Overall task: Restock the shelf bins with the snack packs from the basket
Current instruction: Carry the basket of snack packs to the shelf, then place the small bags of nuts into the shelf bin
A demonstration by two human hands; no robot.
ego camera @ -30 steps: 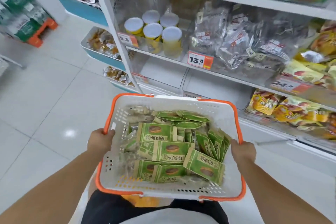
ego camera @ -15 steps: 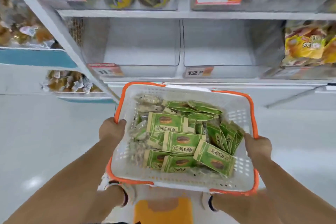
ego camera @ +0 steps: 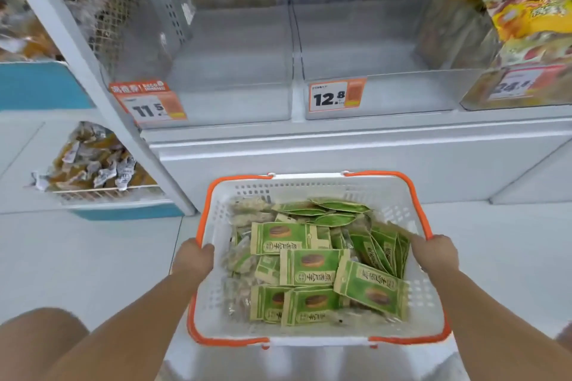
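Observation:
A white basket (ego camera: pixel 309 185) with an orange rim hangs low in front of the shelf, filled with several green snack packs (ego camera: pixel 312 266) and some pale clear-wrapped packs (ego camera: pixel 244 260) on its left side. My left hand (ego camera: pixel 193 258) grips the basket's left rim. My right hand (ego camera: pixel 435 252) grips the right rim. Just above and beyond the basket are two clear shelf bins: the left bin (ego camera: pixel 229 102) with an 11.5 price tag and the right bin (ego camera: pixel 402 93) with a 12.8 tag. Both bins show bare bottoms.
A clear bin of yellow snack bags (ego camera: pixel 526 15) stands right of the two bins. A white shelf upright (ego camera: pixel 93 71) runs down the left. Beyond it, a low blue-edged tray of wrapped snacks (ego camera: pixel 93 164) sits near the white tiled floor (ego camera: pixel 77 257).
The view has dropped lower and closer to the bottom shelf; the two clear bins now appear larger and nearer. Both hands keep the same grip on the basket rim.

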